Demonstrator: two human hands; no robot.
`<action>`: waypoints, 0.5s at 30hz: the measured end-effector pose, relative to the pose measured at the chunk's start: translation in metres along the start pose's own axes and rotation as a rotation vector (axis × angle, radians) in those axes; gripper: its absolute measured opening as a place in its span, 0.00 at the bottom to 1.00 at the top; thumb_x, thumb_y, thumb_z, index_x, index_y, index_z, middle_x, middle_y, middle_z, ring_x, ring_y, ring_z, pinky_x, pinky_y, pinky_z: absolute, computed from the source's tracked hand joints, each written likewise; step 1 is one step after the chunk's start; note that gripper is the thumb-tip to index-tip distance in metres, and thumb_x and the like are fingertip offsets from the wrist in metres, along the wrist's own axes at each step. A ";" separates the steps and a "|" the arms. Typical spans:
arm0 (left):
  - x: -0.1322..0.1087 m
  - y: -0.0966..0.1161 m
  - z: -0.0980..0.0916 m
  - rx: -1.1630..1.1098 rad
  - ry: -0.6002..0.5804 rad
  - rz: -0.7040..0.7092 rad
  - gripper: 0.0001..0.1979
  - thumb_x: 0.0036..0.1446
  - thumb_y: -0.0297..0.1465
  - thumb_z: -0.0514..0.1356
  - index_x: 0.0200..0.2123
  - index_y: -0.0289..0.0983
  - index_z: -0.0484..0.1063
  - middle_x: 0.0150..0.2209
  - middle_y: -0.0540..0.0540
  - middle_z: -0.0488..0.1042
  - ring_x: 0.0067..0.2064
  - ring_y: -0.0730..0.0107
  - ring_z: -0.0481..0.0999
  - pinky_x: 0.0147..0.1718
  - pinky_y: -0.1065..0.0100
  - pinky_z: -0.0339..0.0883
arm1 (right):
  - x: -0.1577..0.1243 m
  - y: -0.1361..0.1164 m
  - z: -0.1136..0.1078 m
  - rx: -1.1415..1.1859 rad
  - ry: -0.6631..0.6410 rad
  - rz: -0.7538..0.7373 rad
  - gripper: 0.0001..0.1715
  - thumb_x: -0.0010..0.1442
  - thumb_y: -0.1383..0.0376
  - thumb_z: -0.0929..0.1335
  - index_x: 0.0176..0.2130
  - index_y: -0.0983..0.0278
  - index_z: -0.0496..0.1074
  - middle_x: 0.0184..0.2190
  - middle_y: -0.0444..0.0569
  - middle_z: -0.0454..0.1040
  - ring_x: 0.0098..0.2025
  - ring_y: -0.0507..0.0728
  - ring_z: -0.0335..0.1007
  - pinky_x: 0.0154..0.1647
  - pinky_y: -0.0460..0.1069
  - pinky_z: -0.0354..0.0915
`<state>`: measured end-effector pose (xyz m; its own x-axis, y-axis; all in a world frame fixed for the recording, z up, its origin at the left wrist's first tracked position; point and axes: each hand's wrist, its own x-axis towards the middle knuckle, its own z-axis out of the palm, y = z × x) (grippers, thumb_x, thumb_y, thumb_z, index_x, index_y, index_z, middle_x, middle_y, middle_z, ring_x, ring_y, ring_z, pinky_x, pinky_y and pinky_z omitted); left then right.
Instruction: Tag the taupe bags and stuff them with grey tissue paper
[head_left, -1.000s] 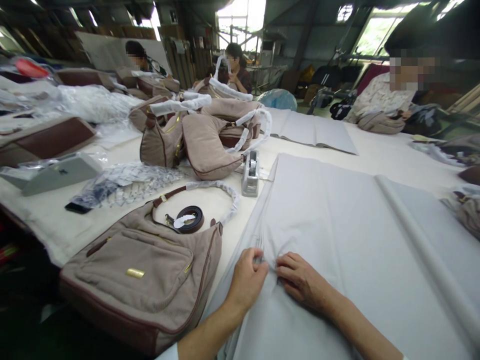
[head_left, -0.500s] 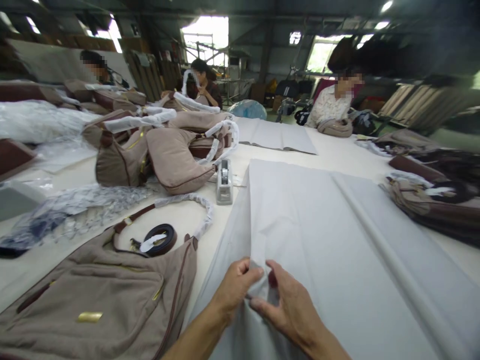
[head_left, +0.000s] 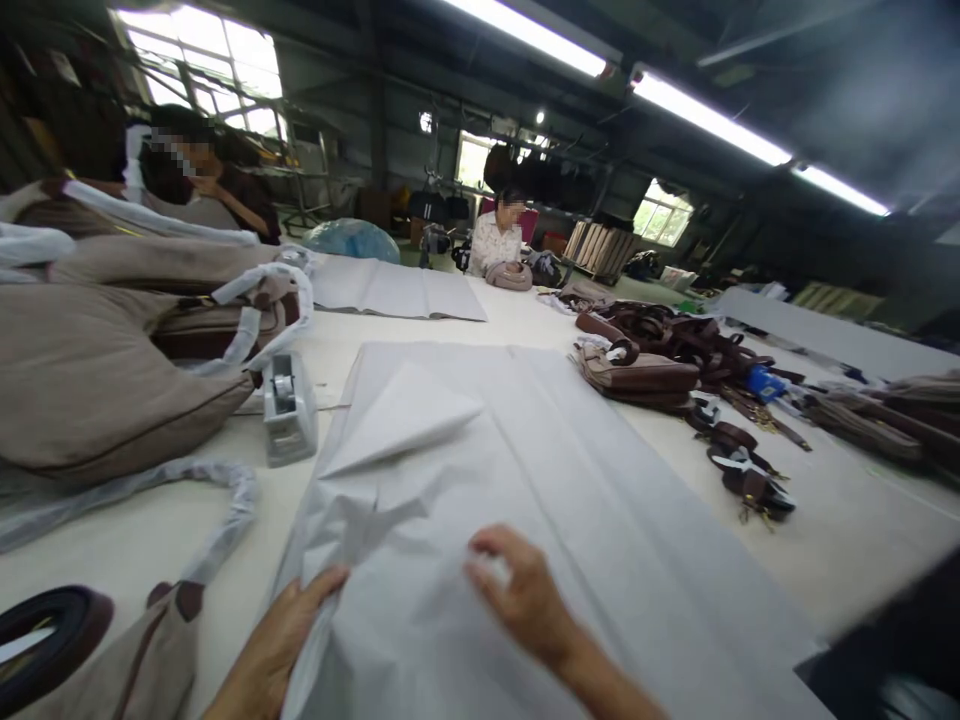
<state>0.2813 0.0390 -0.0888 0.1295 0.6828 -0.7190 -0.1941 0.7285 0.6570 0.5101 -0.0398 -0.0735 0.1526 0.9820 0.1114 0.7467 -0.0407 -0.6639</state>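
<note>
A stack of large pale grey paper sheets (head_left: pixel 555 480) lies before me, its top sheet crumpled and partly lifted near the left edge. My left hand (head_left: pixel 289 635) grips that edge, thumb on top and the other fingers hidden beneath. Over the middle of the paper is my right hand (head_left: pixel 525 600), slightly blurred. Its fingers are curled but apart, with nothing between them. A grey tape dispenser (head_left: pixel 291 410) stands just beyond the paper's left corner. At the lower left, a taupe bag (head_left: pixel 142 660) shows only in part, its strap wrapped in white.
Taupe bags (head_left: pixel 97 370) are piled on the left. On the right lie a folded bag (head_left: pixel 637 370), brown straps (head_left: pixel 690 340) and coiled straps (head_left: pixel 750 480). More grey paper (head_left: pixel 397 290) lies farther back. Two people (head_left: pixel 495 240) sit across the table.
My view has swung right. My hands, together at a folded paper edge before, are now apart; the right has let go and moved right over the sheets. The lifted paper has spread out.
</note>
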 end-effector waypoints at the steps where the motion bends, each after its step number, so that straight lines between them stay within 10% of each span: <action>1: -0.004 0.002 -0.011 -0.027 0.038 -0.010 0.26 0.53 0.28 0.62 0.55 0.32 0.62 0.22 0.47 0.79 0.23 0.57 0.78 0.24 0.62 0.73 | 0.015 0.027 -0.032 -0.076 0.125 0.115 0.20 0.54 0.51 0.62 0.40 0.62 0.69 0.41 0.53 0.74 0.48 0.61 0.67 0.53 0.54 0.61; 7: -0.023 0.016 -0.028 -0.151 0.099 -0.145 0.25 0.56 0.42 0.58 0.52 0.31 0.68 0.26 0.42 0.80 0.27 0.55 0.80 0.31 0.58 0.75 | 0.070 0.161 -0.154 -0.249 0.242 0.546 0.38 0.47 0.47 0.65 0.46 0.75 0.67 0.49 0.72 0.67 0.57 0.76 0.57 0.58 0.69 0.49; 11: -0.023 0.008 -0.005 -0.349 -0.146 -0.173 0.24 0.54 0.42 0.60 0.49 0.32 0.70 0.32 0.40 0.81 0.36 0.53 0.80 0.39 0.59 0.73 | 0.078 0.166 -0.138 -0.213 0.097 0.527 0.36 0.48 0.52 0.64 0.47 0.76 0.68 0.45 0.70 0.71 0.52 0.75 0.64 0.54 0.67 0.55; 15: -0.013 -0.007 0.027 -0.358 -0.286 -0.178 0.28 0.48 0.41 0.65 0.49 0.31 0.70 0.34 0.38 0.81 0.38 0.49 0.80 0.41 0.55 0.72 | 0.067 0.110 -0.068 -0.073 -0.114 0.242 0.28 0.48 0.60 0.65 0.50 0.64 0.69 0.48 0.51 0.73 0.53 0.63 0.65 0.57 0.54 0.58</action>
<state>0.3069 0.0266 -0.0783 0.4430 0.5739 -0.6887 -0.4605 0.8048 0.3744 0.6467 0.0086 -0.0893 0.2617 0.9562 -0.1311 0.7424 -0.2862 -0.6058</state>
